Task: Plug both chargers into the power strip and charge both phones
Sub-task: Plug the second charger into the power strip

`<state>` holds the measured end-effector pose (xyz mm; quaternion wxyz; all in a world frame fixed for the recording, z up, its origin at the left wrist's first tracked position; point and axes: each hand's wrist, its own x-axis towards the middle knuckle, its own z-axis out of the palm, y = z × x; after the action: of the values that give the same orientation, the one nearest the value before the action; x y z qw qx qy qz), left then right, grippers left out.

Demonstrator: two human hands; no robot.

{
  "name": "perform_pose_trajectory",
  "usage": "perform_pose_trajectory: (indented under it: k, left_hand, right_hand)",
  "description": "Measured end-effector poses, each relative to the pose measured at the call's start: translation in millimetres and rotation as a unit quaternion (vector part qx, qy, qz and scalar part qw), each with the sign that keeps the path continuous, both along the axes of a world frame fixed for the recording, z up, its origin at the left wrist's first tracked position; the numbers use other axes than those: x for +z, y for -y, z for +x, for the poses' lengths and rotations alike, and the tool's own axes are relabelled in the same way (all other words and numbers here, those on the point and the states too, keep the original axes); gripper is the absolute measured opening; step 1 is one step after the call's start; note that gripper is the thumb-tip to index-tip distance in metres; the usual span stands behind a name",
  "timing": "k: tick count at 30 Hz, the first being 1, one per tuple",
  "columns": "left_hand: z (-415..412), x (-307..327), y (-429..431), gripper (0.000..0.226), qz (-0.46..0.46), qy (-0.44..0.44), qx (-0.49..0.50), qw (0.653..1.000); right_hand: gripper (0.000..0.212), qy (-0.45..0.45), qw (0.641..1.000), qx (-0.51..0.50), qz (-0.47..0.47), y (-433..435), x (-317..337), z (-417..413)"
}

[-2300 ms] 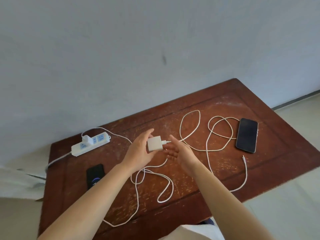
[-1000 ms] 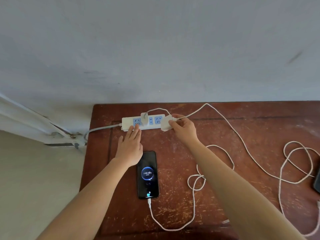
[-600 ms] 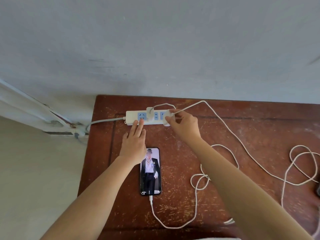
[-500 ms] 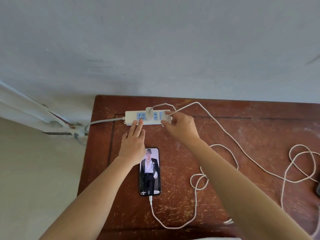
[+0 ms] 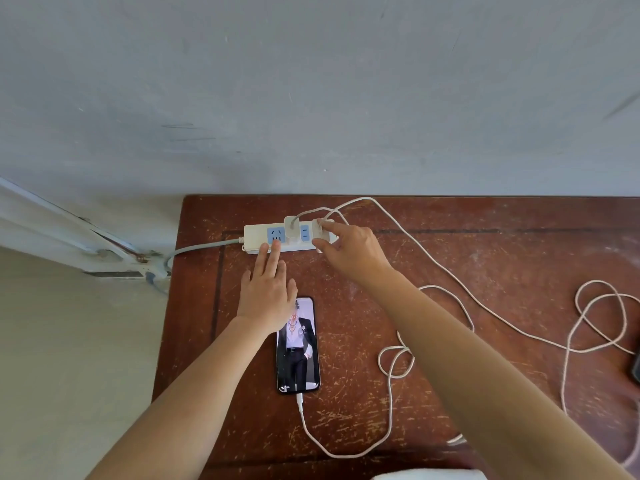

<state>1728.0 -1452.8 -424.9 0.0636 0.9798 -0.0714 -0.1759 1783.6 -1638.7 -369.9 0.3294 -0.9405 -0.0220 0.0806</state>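
white charger [image 5: 320, 227] sits at the strip's [image 5: 254, 239] right end, pinched by the right hand [image 5: 349, 249] and pressing in; left hand [image 5: 268, 289] flat, holding nothing, bracing the strip, whose long axis runs left-right along the table [image 5: 485, 258].

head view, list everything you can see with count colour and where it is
table: 1, dark red-brown wood, against the wall
power strip: 1, white with blue sockets, table's far left
chargers: 2, white, one plugged mid-strip, one at the strip's right end under the right hand
cables: 2, white, looping across the table
lit phone: 1, black, cable plugged in, near the left hand
second phone: 1, dark, right edge, mostly cut off
wall: grey
left hand: flat, fingertips on the strip
right hand: on the right-end charger
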Motion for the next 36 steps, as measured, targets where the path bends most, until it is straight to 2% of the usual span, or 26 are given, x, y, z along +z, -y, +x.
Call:
perform_pose_trajectory:
  k: [8, 12, 22, 26, 29, 33, 36]
  left_hand:
    - [1, 1, -1, 0.055, 0.022, -0.009, -0.012, 1.000]
    - [1, 1, -1, 0.053, 0.020, -0.013, -0.014, 1.000]
    - [0, -1, -4, 0.053, 0.018, -0.008, -0.017, 1.000]
    - [1, -1, -5, 0.052, 0.011, -0.010, -0.019, 1.000]
    - [1, -3, -5, 0.052, 0.014, -0.005, -0.018, 1.000]
    - [-1, -5, -4, 0.052, 0.015, -0.002, -0.015, 1.000]
    - [1, -5, -4, 0.051, 0.015, -0.003, -0.017, 1.000]
  right_hand:
    - [0.047, 0.061, 0.997, 0.025, -0.033, -1, -2, -4]
    - [0.051, 0.041, 0.998, 0.019, -0.035, 0, -1, 6]
    - [0.047, 0.075, 0.996, -0.025, 0.039, 2, -12, -10]
    - [0.046, 0.050, 0.998, -0.041, 0.022, 2, -10, 3]
    - [0.047, 0.039, 0.997, -0.050, 0.048, 7, -15, -12]
    - [0.042, 0.071, 0.993, -0.066, 0.072, 4, -28, -26]
    - [0.044, 0.048, 0.992, -0.084, 0.076, 4, -30, -14]
